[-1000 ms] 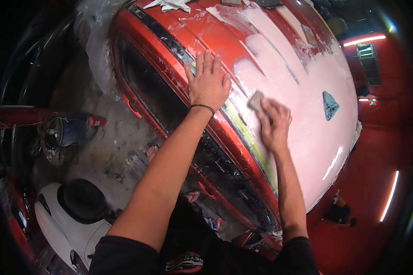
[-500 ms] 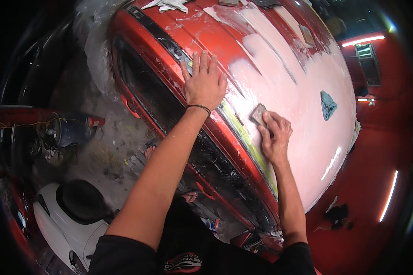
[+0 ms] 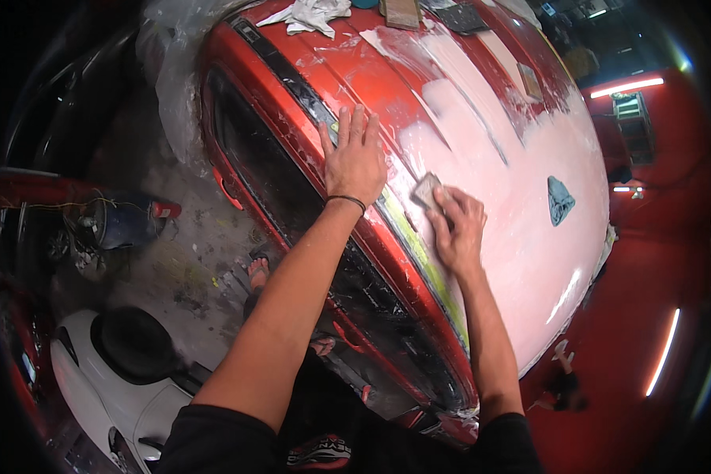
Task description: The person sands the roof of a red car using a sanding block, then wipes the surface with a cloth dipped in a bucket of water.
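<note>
The right hand (image 3: 460, 227) grips a gray block (image 3: 426, 190) against a curved car roof (image 3: 521, 245), just right of the left hand (image 3: 357, 169), pressed flat and outstretched. The block's exposed end points upper left; the grip obscures its long axis. A crumpled teal cloth (image 3: 560, 202) lies on pale pink coating (image 3: 494, 186) meeting glossy red paint (image 3: 359, 79). At left, a blue drum's (image 3: 126, 226) contents are indistinct.

The top edge cuts off the white cloth (image 3: 314, 16), the brown block (image 3: 401, 14) and a teal thing (image 3: 365, 3) too little shown to name. The right hand (image 3: 458, 229) covers one end of the grey block (image 3: 425, 189); the left hand's (image 3: 355, 166) palm is hidden. The left forearm (image 3: 280, 300) blocks part of the window (image 3: 253, 146). The scooter (image 3: 103, 387) runs out below. A distant person (image 3: 565, 389) is small and blurred.
</note>
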### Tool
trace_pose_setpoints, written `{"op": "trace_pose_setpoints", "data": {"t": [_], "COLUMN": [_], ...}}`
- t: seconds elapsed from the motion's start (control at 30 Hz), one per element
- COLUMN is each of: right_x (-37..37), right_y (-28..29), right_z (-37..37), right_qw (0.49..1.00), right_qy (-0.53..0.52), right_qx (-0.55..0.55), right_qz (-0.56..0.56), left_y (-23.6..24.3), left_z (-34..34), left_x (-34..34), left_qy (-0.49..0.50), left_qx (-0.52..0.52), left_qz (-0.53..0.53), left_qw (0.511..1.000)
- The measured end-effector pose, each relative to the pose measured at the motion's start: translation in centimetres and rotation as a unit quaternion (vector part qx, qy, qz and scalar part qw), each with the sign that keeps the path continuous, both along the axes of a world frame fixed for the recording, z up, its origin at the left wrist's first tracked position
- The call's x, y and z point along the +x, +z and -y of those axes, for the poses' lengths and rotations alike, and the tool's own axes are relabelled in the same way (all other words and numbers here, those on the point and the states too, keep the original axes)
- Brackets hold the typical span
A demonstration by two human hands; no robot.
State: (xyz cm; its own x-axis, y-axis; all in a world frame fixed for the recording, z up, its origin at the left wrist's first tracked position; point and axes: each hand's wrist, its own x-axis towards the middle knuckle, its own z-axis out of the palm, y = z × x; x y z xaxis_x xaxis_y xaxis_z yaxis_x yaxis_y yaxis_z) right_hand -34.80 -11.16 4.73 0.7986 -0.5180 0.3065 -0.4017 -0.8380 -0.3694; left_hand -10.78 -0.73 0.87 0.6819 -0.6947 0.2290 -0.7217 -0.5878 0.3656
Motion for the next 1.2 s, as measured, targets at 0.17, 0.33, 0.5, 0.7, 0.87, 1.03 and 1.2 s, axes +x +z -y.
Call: {"op": "trace_pose_setpoints", "data": {"t": [0.17, 0.33, 0.5, 0.7, 0.87, 1.03, 1.2], "right_x": [7.8, 13.9, 1.6, 0.8, 19.0, 12.0, -13.3], "right_y": [0.4, 0.9, 0.1, -1.8, -1.5, -1.5, -1.7], "right_z": [3.5, 6.9, 0.3, -3.0, 1.6, -0.2, 7.1], "right_qw": [0.999, 0.997, 0.998, 0.982, 0.978, 0.977, 0.908], "right_qy": [-0.016, -0.052, -0.059, -0.176, -0.167, -0.191, -0.407], "right_qx": [-0.038, -0.043, -0.018, -0.013, -0.064, -0.014, -0.098], "right_qz": [0.024, 0.028, 0.0, 0.066, 0.11, 0.098, 0.029], "left_y": [0.5, 0.7, 0.1, 0.3, -0.7, -1.4, -0.4], "left_z": [0.3, 1.0, -0.4, 0.3, 1.2, 0.0, 1.3], "left_x": [-0.2, -1.0, 0.8, 0.0, -0.6, 1.5, -0.4], "left_qy": [-0.008, -0.017, -0.004, -0.013, -0.021, 0.0, -0.009], "left_qx": [-0.001, -0.019, -0.006, -0.002, 0.022, 0.01, 0.02], "left_qz": [-0.01, -0.041, -0.047, -0.038, 0.02, 0.012, 0.01], "left_qw": [1.0, 0.999, 0.999, 0.999, 0.999, 1.0, 1.0]}}
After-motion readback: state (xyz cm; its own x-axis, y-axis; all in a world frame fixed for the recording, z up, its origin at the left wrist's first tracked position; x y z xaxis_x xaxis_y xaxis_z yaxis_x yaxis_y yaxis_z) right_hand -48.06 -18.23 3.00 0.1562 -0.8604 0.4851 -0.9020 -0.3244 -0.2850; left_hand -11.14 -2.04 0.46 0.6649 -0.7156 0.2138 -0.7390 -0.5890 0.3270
